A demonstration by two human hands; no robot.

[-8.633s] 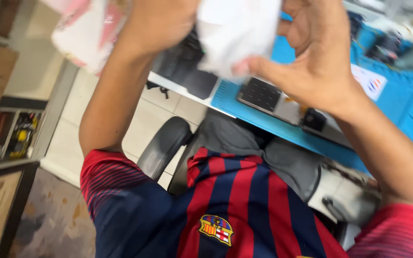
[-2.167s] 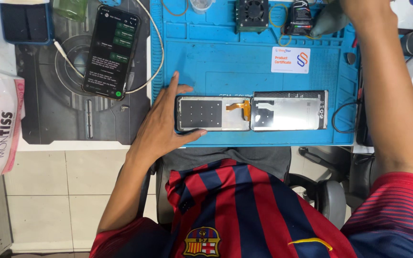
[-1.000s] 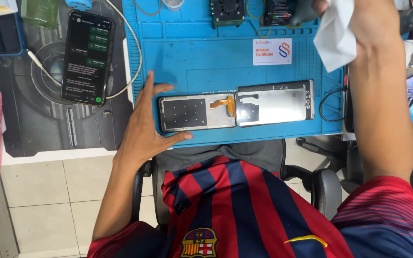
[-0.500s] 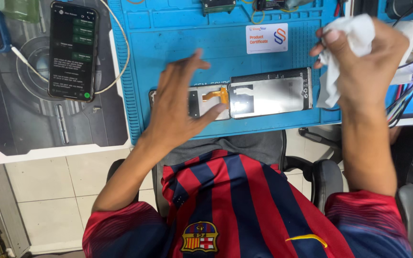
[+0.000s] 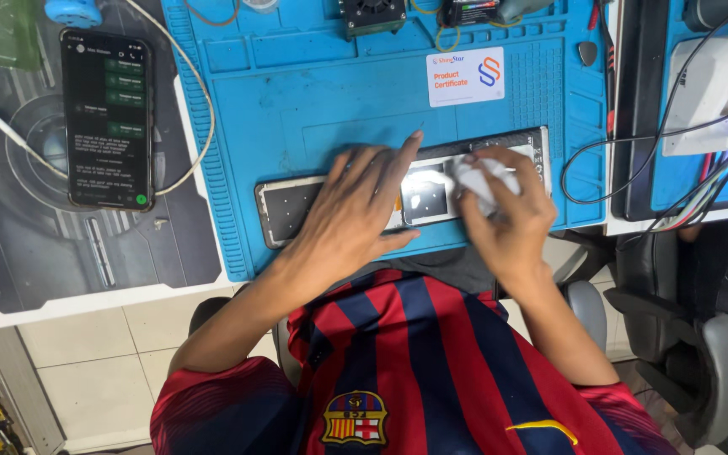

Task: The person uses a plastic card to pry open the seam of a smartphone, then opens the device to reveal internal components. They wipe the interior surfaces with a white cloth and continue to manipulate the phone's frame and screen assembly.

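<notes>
Phone (image 5: pixel 107 118) with a lit dark screen lies well left of the left hand (image 5: pixel 355 211), whose grip is spread flat, pressing the opened phone panel (image 5: pixel 423 190) onto the blue mat (image 5: pixel 313 93); just right, the right hand (image 5: pixel 507 215) grip is closed around a crumpled white wipe (image 5: pixel 484 179) touching that panel.

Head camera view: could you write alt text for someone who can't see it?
Seen from above, a person's left hand presses flat on an opened phone lying on a blue work mat, while the right hand rubs a crumpled white wipe over it. A second phone, screen lit and cabled, rests on a dark mat to the left.
</notes>
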